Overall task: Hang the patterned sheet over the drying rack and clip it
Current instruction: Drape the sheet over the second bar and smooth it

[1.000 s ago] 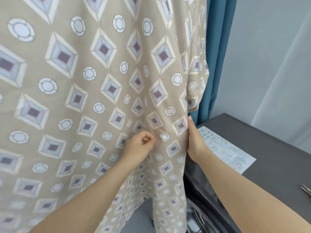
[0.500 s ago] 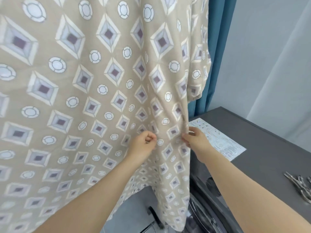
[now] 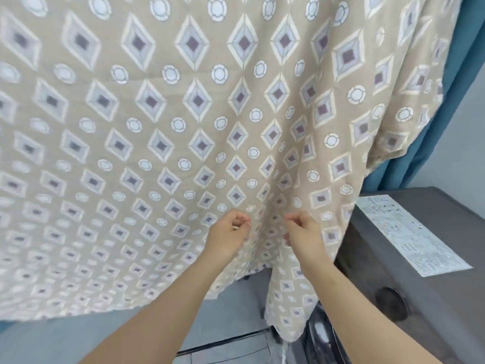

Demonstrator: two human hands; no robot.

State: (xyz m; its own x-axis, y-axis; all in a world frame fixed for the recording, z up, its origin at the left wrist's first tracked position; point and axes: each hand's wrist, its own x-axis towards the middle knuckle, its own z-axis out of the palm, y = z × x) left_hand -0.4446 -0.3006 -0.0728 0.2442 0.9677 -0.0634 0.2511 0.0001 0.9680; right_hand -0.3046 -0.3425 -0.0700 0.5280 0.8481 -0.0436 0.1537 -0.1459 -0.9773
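Right hand (image 3: 304, 237) moved off the sheet's (image 3: 183, 114) side edge onto its face, now pinching beside left hand (image 3: 228, 236).

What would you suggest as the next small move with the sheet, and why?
Probably draw the two hands apart sideways to flatten the cloth. The left hand and right hand each pinch the sheet close together low down, and a vertical fold bunches between them. The sheet already hangs from above, so smoothing seems the likely step.
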